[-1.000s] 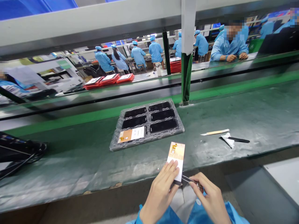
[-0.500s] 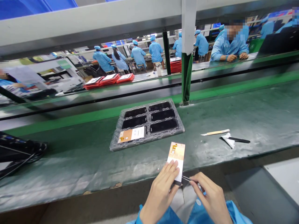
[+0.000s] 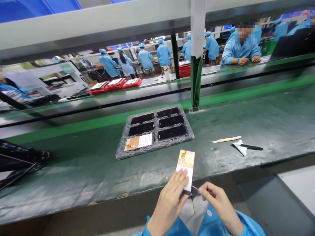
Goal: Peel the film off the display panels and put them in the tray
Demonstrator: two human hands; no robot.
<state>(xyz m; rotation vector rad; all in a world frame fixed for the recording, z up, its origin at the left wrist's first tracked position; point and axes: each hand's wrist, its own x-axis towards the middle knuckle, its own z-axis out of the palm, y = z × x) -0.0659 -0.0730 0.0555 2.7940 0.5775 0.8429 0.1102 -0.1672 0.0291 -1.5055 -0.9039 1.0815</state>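
Observation:
A phone screen (image 3: 188, 161) lies back side up at the table's front edge, its end overhanging. It has a white film, an orange area and a small gold flex cable. My left hand (image 3: 169, 198) grips its near end, fingers flat across the back and thumb at the lower edge. Between the thumb and fingers of my right hand (image 3: 219, 200) is a thin pair of tweezers (image 3: 196, 188). Their tips meet the screen's right edge near its lower corner; the rest of them is hidden by my fingers.
A clear plastic tray (image 3: 137, 153) behind holds several phone screens, one with its back up. To the right lie a craft knife (image 3: 227, 139) and a black tool (image 3: 253, 147) with white tissue around its end. A post (image 3: 196, 82) rises behind the tray. Co-workers sit beyond.
My right hand has rolled slightly and its fingers have shifted on the tweezers. The two prongs, seen apart before, now look like one line. My left hand and the screen stay put.

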